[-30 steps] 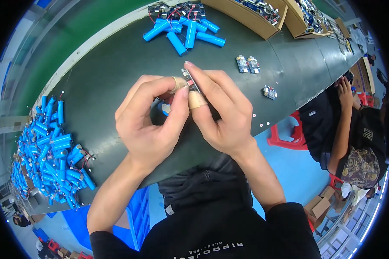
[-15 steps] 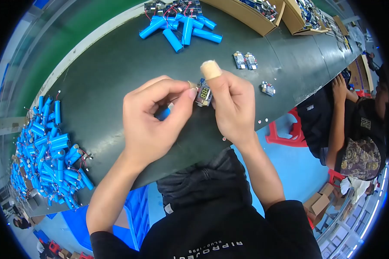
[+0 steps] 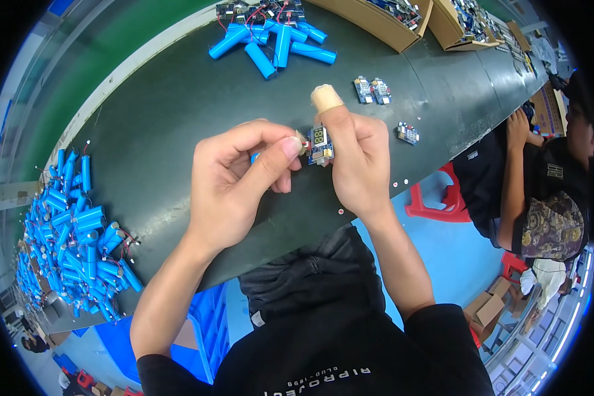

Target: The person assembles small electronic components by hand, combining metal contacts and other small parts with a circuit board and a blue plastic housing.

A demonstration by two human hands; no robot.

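My right hand is closed on a small blue circuit board with a two-digit display, the taped thumb pressing along its right side. From the left, my left hand pinches a small wire plug between thumb and forefinger at the board's left edge. Whether the plug is fully seated cannot be seen. A sliver of a blue battery cell shows behind the left fingers; the rest is hidden. Both hands are above the dark green table.
Loose blue cells with wires are heaped at the left. Cells joined to boards lie at the far side. Three boards rest to the right. Cardboard boxes of boards stand far right; a co-worker sits beyond a red stool.
The board has shifted slightly right and tilted, showing more of its face. The left fingers have followed, with the plug now against the board's edge.
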